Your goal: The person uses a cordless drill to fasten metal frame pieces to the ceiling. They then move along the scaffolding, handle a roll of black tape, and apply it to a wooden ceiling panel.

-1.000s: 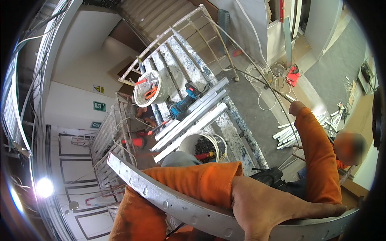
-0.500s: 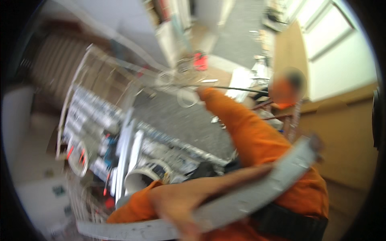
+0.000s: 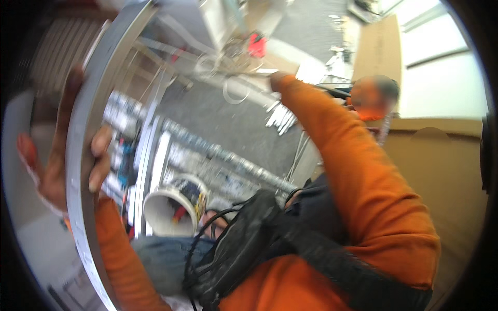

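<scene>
Here the left hand (image 3: 62, 155) clasps the grey metal strip (image 3: 85, 135) above the white bucket (image 3: 168, 210); a firmer wrap would steady it. The right hand's grip cannot be told.

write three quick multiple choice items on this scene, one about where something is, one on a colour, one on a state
1. Where is the white bucket?
A. Below the person, right of the long grey metal strip
B. On top of the brown board
C. In the right hand

2. What colour are the person's sleeves?
A. Blue
B. Orange
C. White

3. How is the left hand engaged?
A. Hanging free
B. Fingers wrapped round the grey metal strip
C. Inside the bucket

Answers:
1 A, the bucket's open mouth shows beside the strip, low in the view.
2 B, both forearms are covered in orange cloth.
3 B, fingertips curl over the strip's near face while the palm lies behind it. The right hand is stretched far out; its grip cannot be told.
</scene>
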